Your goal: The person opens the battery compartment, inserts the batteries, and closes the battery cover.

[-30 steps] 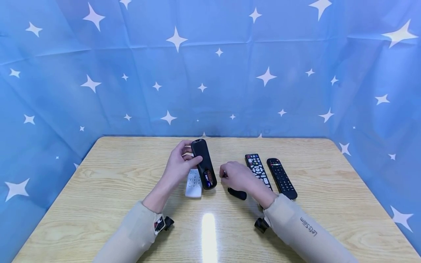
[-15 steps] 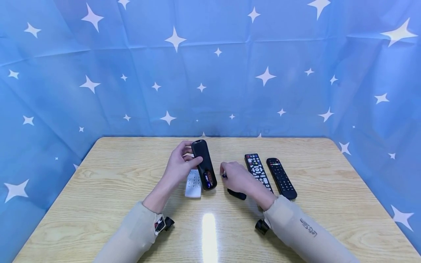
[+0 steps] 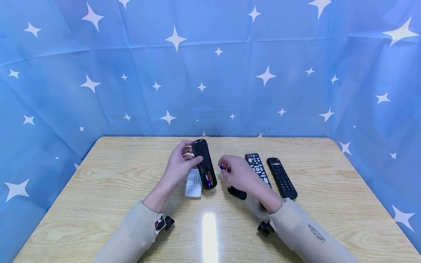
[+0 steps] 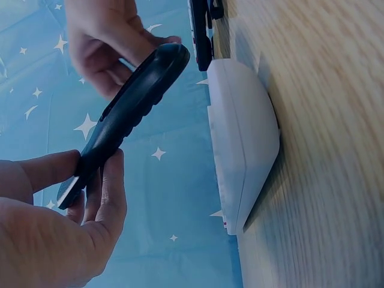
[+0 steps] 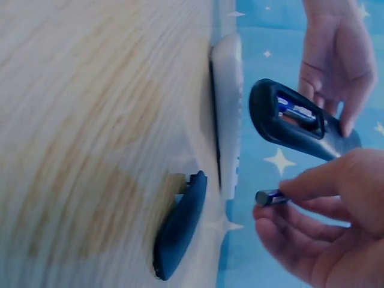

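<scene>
My left hand (image 3: 179, 160) holds a black remote control (image 3: 201, 153) above the table, its back turned up. The battery compartment is uncovered, and a blue battery (image 5: 294, 109) lies inside it. Between thumb and fingers, my right hand (image 3: 239, 173) pinches another small blue battery (image 5: 271, 197), a little apart from the remote. Below that hand a black battery cover (image 5: 180, 231) rests on the table, partly hidden in the head view. In the left wrist view the remote is seen edge-on, gripped at one end.
A white remote (image 3: 193, 184) lies under the left hand, partly covered. To the right lie a black remote with white buttons (image 3: 257, 166), partly behind the right forearm, and another black remote (image 3: 282, 179). The wooden table (image 3: 115, 175) ends at a starry blue curtain (image 3: 210, 73).
My right hand has lifted slightly from beside the battery cover, and the battery in its fingers has come into clearer sight. The left hand and its remote have stayed in place.
</scene>
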